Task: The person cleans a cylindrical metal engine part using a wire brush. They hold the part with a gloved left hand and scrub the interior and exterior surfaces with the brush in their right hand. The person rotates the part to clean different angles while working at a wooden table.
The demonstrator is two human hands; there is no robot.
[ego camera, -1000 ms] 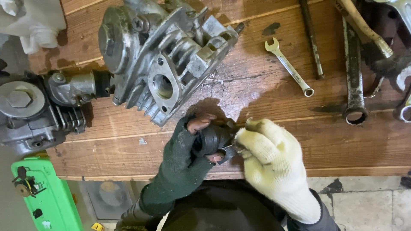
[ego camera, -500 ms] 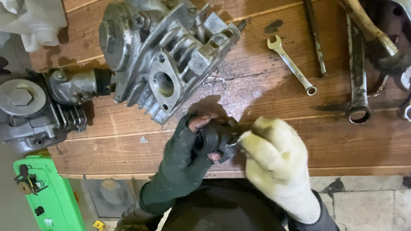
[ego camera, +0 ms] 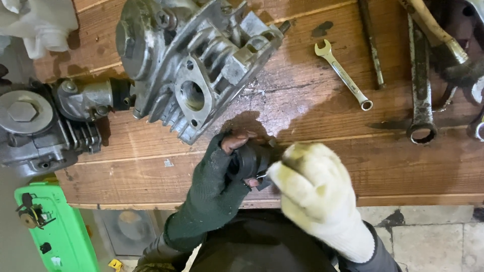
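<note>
Over the bench edge, left hand [ego camera: 214, 184] pinches a dark part [ego camera: 249, 162]; right hand [ego camera: 315, 189] grip unclear.

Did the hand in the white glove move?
Yes. The right hand slid slightly toward the wooden bench's near edge, away from the small spanner.

The left hand [ego camera: 217, 181], in a dark green fingerless glove, is curled shut with its bare fingertips [ego camera: 237, 138] showing at the top. The right hand [ego camera: 315, 189], in a cream knit glove, sits just beside it, fingers bent inward toward the left, slightly blurred.
</note>
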